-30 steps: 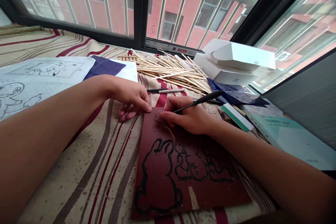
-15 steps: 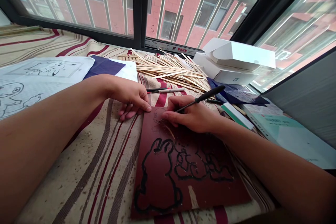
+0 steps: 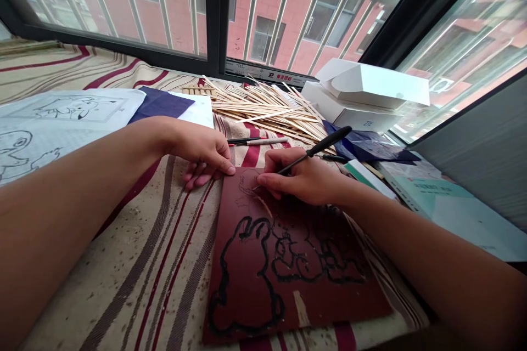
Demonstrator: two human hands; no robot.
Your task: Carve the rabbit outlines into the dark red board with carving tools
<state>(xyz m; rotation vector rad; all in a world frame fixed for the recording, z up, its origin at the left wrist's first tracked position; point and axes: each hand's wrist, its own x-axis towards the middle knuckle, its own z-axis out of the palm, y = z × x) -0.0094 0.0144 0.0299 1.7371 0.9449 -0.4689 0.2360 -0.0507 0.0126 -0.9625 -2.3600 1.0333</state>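
On the striped cloth lies a dark red board [image 3: 247,307], bearing a thick black bear-like outline, a second outlined animal figure and thin sketch lines near its top left. My left hand [image 3: 201,156] has its thumb pressed on the board's far left corner, the other fingers curled beside and partly beneath the edge. In my right hand [image 3: 300,178] is a carving tool [image 3: 329,141] with a black handle and thin metal shaft, held like a pen. Its tip meets the board at the sketched lines by my fingertips. A pale bare strip shows near the board's near edge.
Behind the board lie pens [image 3: 267,141] and a heap of thin wooden sticks [image 3: 267,109]. Drawing sheets [image 3: 74,120] spread at left beside dark blue paper [image 3: 162,104]. White boxes [image 3: 366,93] and a greenish book [image 3: 444,197] are at right. Crumbs dot the cloth [image 3: 135,241].
The carving tool's tip has shifted slightly to the right along the sketched lines, with my right hand. My left hand stays at the corner. The whole view has drifted a little.
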